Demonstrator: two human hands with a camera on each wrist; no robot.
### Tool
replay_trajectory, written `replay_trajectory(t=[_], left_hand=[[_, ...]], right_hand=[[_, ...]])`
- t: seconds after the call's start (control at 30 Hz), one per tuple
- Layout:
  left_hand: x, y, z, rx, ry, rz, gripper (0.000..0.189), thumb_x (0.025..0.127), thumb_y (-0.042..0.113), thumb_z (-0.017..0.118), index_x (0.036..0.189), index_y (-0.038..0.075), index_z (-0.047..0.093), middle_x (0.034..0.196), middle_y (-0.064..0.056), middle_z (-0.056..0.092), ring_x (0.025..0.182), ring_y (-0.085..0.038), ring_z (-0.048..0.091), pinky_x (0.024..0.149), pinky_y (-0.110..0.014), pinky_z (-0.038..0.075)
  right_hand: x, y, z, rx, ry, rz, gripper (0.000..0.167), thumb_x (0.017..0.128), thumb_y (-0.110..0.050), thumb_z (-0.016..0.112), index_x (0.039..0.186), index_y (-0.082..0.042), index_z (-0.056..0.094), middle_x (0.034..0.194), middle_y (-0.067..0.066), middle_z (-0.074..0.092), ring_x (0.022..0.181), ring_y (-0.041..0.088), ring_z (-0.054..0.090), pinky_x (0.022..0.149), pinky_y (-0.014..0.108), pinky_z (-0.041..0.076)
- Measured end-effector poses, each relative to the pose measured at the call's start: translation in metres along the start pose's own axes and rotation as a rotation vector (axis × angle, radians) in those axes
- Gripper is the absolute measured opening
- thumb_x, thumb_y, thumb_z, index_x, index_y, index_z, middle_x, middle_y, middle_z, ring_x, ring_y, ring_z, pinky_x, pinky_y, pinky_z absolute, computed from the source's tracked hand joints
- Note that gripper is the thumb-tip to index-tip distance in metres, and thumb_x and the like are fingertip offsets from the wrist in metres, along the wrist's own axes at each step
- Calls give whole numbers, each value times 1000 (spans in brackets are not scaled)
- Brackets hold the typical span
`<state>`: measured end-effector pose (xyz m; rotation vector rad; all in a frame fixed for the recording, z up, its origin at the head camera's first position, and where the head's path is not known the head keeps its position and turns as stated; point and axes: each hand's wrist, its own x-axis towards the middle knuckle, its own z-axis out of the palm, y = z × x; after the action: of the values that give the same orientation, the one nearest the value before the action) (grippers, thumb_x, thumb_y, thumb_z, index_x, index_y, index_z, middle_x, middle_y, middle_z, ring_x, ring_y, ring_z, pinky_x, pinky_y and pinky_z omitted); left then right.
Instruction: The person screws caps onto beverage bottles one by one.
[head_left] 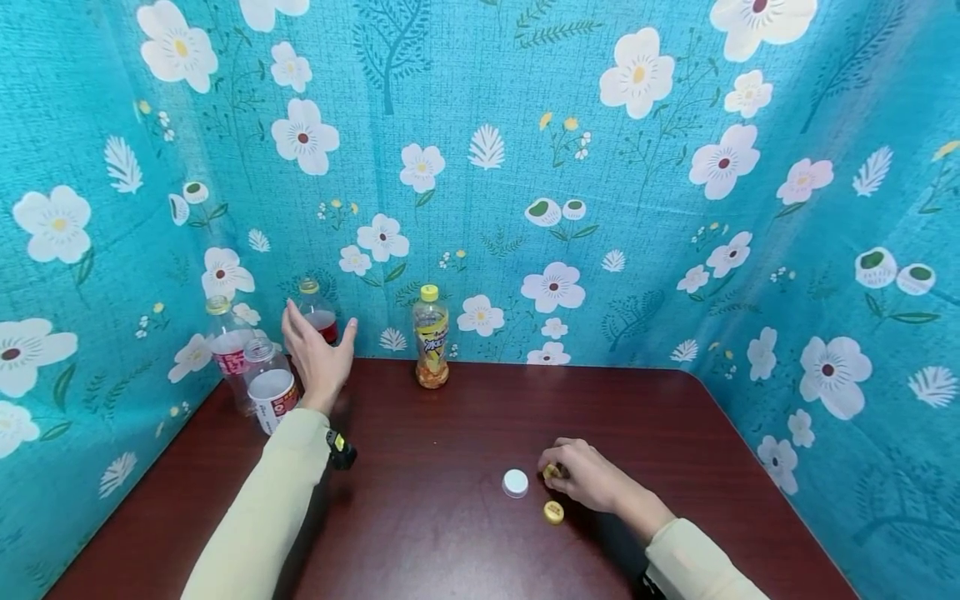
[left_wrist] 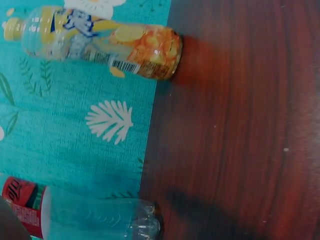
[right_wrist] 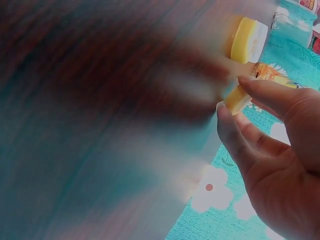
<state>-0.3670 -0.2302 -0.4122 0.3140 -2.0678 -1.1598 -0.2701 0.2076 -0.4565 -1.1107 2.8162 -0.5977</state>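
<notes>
Head view is showing the right hand [head_left: 588,482] pinching a yellow cap [head_left: 551,472] in its grip at lower centre on the surface [head_left: 465,433], while the left hand [head_left: 318,354], grip released, is reaching toward the red-label bottle [head_left: 318,317] at middle left, presumably for capping.

This looks like a small staged recording booth rather than a lived-in room; a dark red-brown wooden table [head_left: 465,533] is boxed in on three sides by a teal cloth backdrop [head_left: 480,167] printed with white flowers, leaves and trees; the cloth hangs straight down to the tabletop; only a few plastic drink bottles [head_left: 431,337] and loose caps [head_left: 515,482] sit there.
</notes>
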Motion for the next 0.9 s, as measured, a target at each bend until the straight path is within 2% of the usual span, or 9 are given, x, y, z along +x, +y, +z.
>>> replay_trajectory(t=[0.2,0.43,0.6,0.9], left_hand=[[12,-2,1,-57,4,-115,105,92,53,71,165,24,1,169,-12,10,154,-34,17,123,-56,20],[20,-7,2,-59,20,-163,100,93,56,67,165,23,8,168,-14,16,152,-36,25,121,-57,23],[22,-10,4,-47,31,-166,94,96,58,63,165,22,12,168,-14,18,152,-35,25,121,-56,23],[27,-14,6,-43,43,-127,83,98,51,63,163,16,25,161,-20,32,147,-38,34,119,-55,28]], right_hand=[[-1,1,-1,18,9,-13,14,90,-3,76,102,-10,76,95,0,68,84,12,63,69,27,54],[0,4,-2,51,23,-8,14,89,-3,77,101,-10,77,94,-2,68,85,12,63,70,27,55],[0,4,-2,74,21,7,14,89,-3,77,102,-10,77,96,0,68,85,14,63,70,28,55],[-3,3,-1,113,10,11,14,90,-2,76,103,-8,77,96,1,67,83,12,64,69,23,55]])
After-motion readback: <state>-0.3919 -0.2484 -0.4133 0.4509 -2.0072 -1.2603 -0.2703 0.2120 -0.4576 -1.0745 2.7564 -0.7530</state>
